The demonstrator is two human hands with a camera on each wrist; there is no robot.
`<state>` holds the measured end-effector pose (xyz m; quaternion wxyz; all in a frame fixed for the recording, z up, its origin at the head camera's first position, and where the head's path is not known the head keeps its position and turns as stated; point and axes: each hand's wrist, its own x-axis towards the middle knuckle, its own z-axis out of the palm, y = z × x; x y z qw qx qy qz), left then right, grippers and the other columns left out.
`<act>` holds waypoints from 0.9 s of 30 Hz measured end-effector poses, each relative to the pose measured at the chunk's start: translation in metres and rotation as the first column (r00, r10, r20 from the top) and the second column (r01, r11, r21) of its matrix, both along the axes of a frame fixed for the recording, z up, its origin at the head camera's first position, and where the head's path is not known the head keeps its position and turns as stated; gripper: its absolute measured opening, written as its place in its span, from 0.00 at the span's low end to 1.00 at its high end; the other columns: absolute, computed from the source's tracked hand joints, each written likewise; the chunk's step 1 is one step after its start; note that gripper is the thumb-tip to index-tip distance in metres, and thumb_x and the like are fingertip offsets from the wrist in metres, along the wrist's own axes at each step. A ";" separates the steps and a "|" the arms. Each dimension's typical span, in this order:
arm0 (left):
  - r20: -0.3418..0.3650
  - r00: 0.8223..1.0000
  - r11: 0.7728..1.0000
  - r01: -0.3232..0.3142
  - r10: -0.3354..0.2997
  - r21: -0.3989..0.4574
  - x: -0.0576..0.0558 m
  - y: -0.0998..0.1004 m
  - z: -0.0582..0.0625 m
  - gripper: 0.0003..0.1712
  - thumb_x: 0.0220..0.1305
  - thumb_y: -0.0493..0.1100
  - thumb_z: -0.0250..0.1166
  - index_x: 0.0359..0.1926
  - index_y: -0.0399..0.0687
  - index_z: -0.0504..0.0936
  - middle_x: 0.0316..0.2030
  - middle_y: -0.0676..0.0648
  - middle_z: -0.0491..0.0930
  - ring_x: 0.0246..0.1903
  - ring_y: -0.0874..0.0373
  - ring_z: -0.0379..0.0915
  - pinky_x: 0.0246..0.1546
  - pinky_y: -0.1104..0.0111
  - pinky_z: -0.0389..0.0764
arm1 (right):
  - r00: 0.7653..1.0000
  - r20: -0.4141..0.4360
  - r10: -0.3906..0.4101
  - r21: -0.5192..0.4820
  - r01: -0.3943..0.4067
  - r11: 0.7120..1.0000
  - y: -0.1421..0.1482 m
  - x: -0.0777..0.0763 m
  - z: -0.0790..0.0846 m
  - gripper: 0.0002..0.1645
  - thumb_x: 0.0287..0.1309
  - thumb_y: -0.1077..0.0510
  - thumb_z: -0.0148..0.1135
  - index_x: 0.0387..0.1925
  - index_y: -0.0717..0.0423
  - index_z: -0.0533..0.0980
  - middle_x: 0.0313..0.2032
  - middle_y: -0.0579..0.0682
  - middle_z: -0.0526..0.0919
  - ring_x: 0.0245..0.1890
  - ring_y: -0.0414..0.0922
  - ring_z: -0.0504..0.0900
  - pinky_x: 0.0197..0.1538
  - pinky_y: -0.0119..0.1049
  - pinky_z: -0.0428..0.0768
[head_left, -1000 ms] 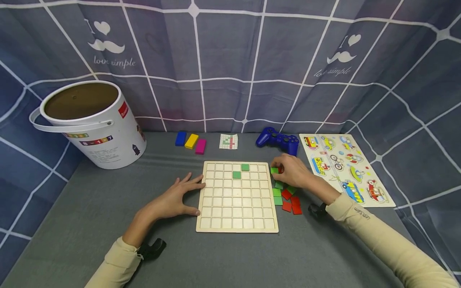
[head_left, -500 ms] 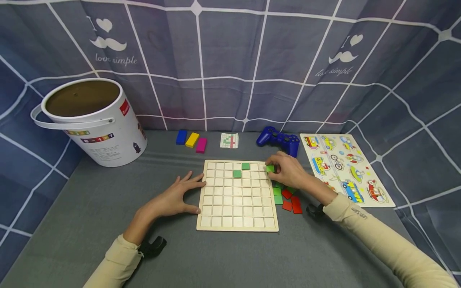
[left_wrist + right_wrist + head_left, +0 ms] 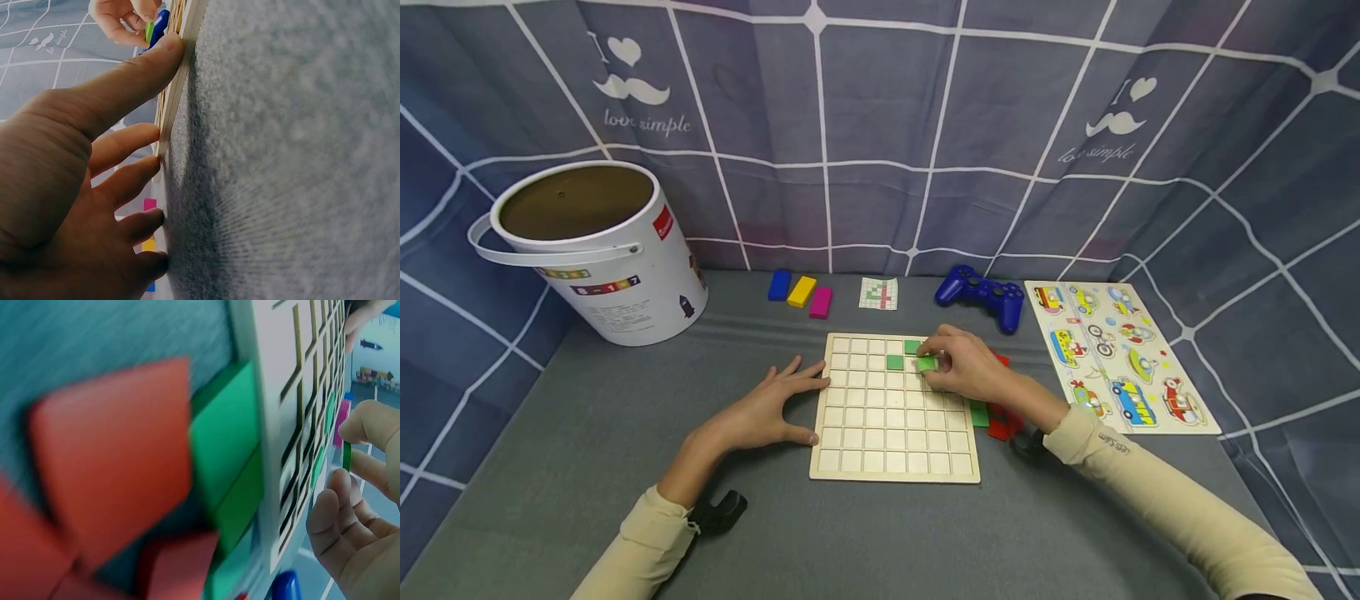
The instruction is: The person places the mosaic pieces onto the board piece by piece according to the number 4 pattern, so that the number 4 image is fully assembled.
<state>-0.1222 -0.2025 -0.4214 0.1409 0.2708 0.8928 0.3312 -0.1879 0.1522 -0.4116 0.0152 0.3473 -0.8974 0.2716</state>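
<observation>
A pale wooden grid board (image 3: 872,437) lies on the grey table, with one green tile (image 3: 894,362) and another green tile (image 3: 912,347) in its upper cells. Along its left edge my left hand (image 3: 756,412) is spread, thumb and fingertips touching the rim. Over the upper right part of the board, my right hand (image 3: 964,367) pinches a green square tile (image 3: 927,364) between thumb and fingers. The right wrist view shows this tile (image 3: 347,456) edge-on, apart from the board. Loose red tiles (image 3: 119,456) and green tiles (image 3: 228,434) lie beside the board's right edge, partly hidden by my right arm in the head view.
Behind the board lie a small printed grid card (image 3: 878,293), a blue game controller (image 3: 981,293), and blue (image 3: 779,285), yellow (image 3: 802,292) and pink blocks (image 3: 821,302). A white bucket (image 3: 625,308) stands back left; a picture puzzle board (image 3: 1116,358) lies right.
My right hand has picked up a green tile from the loose tiles and carried it left over the board's upper cells. My left hand has stayed at the left edge.
</observation>
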 end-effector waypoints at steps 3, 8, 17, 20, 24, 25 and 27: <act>0.001 1.000 1.000 0.002 -0.002 0.001 0.000 0.001 0.000 0.51 0.48 0.50 0.81 0.72 0.45 0.70 0.77 0.45 0.52 0.75 0.35 0.34 0.67 0.32 0.33 | 0.999 0.015 0.029 -0.012 -0.029 1.000 -0.011 0.002 -0.001 0.15 0.53 0.58 0.70 0.45 0.54 0.84 0.34 0.49 0.77 0.27 0.41 0.72 0.30 0.35 0.71; 0.005 1.000 1.000 -0.005 0.005 -0.007 0.001 0.001 0.001 0.51 0.48 0.50 0.81 0.72 0.46 0.69 0.77 0.46 0.52 0.75 0.35 0.34 0.67 0.33 0.33 | 0.998 0.026 0.051 -0.025 -0.050 0.998 -0.029 0.005 -0.003 0.15 0.53 0.57 0.72 0.43 0.54 0.82 0.35 0.46 0.78 0.28 0.42 0.75 0.33 0.33 0.74; 0.013 1.000 1.000 -0.017 0.017 -0.015 0.001 0.001 -0.001 0.51 0.48 0.51 0.81 0.72 0.47 0.69 0.77 0.46 0.52 0.75 0.36 0.34 0.68 0.33 0.34 | 0.993 0.002 0.116 0.010 -0.116 0.993 -0.050 0.007 -0.005 0.10 0.53 0.57 0.72 0.39 0.51 0.82 0.34 0.44 0.79 0.27 0.42 0.76 0.32 0.32 0.74; 0.007 1.000 1.000 -0.013 0.013 -0.011 0.001 0.001 -0.001 0.51 0.48 0.51 0.81 0.72 0.47 0.69 0.77 0.46 0.52 0.75 0.35 0.34 0.67 0.33 0.33 | 0.993 -0.016 0.118 0.025 -0.118 0.993 -0.054 0.007 -0.006 0.09 0.54 0.56 0.72 0.39 0.50 0.83 0.34 0.44 0.78 0.26 0.39 0.74 0.31 0.31 0.73; 0.006 1.000 1.000 -0.009 0.010 -0.006 0.001 0.001 -0.001 0.51 0.48 0.50 0.81 0.72 0.47 0.69 0.77 0.46 0.51 0.75 0.35 0.34 0.67 0.33 0.33 | 0.993 -0.014 0.120 0.047 -0.119 0.992 -0.059 0.005 -0.005 0.09 0.55 0.56 0.72 0.39 0.50 0.84 0.33 0.44 0.78 0.25 0.36 0.72 0.30 0.31 0.72; 0.006 1.000 1.000 -0.009 0.009 -0.007 0.001 0.001 -0.001 0.51 0.48 0.51 0.81 0.72 0.47 0.69 0.77 0.46 0.52 0.75 0.35 0.34 0.67 0.33 0.33 | 0.992 -0.009 0.122 0.050 -0.121 0.991 -0.060 0.005 -0.005 0.09 0.55 0.56 0.73 0.39 0.50 0.84 0.33 0.44 0.78 0.25 0.36 0.72 0.31 0.31 0.72; 0.006 1.000 1.000 -0.009 0.009 -0.007 0.000 0.001 -0.001 0.51 0.48 0.51 0.81 0.72 0.47 0.69 0.77 0.46 0.52 0.75 0.35 0.34 0.67 0.33 0.33 | 0.992 -0.001 0.124 0.063 -0.124 0.990 -0.062 0.004 -0.005 0.09 0.56 0.55 0.73 0.39 0.51 0.85 0.34 0.44 0.79 0.26 0.37 0.73 0.31 0.30 0.73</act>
